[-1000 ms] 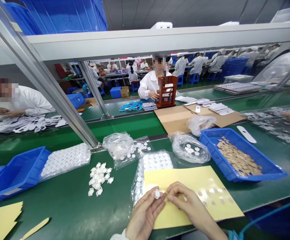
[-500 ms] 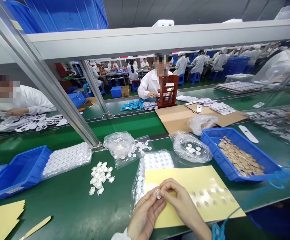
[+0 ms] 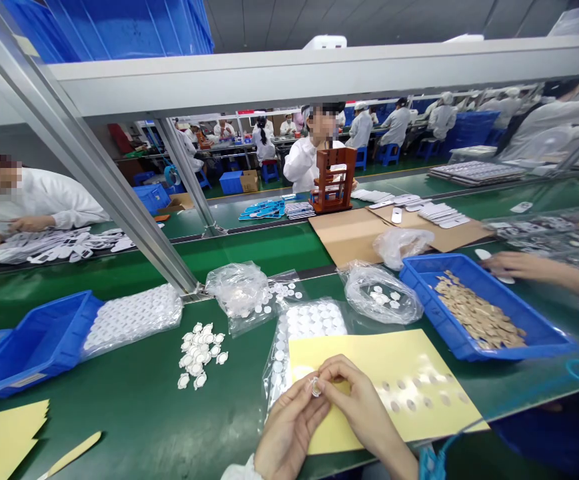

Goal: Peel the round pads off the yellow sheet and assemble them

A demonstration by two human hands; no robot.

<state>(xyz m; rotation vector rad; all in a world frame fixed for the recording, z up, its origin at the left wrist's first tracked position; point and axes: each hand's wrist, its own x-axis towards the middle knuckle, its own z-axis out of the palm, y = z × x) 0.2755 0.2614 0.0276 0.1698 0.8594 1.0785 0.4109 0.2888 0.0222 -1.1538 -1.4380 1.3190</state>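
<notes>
Between my two hands is a small round white plastic part (image 3: 315, 387) with a ring-shaped face. My left hand (image 3: 289, 420) pinches it from the left, fingers curled beneath. The thumb and fingertips of my right hand (image 3: 352, 393) press on its right side. Under my hands lies a yellow sheet (image 3: 369, 350) bearing rows of small round translucent stickers (image 3: 410, 405). A clear bag of white round discs (image 3: 314, 320) lies partly beneath that sheet. Left of my hands, similar white parts (image 3: 199, 353) sit in a loose pile on the green table.
A blue tray (image 3: 409, 283) holding many tan pieces stands to the right; a co-worker's hand (image 3: 514, 263) reaches behind it. Plastic bags lie beyond the sheet. Blue bins (image 3: 76, 327), yellow sheets (image 3: 4, 433) and tweezers (image 3: 72, 455) are at left. A metal post (image 3: 134, 220) slants upward.
A co-worker's hand has come in from the right to the white piece behind the blue tray. My hands stay almost still around the small part. The person opposite has shifted.
</notes>
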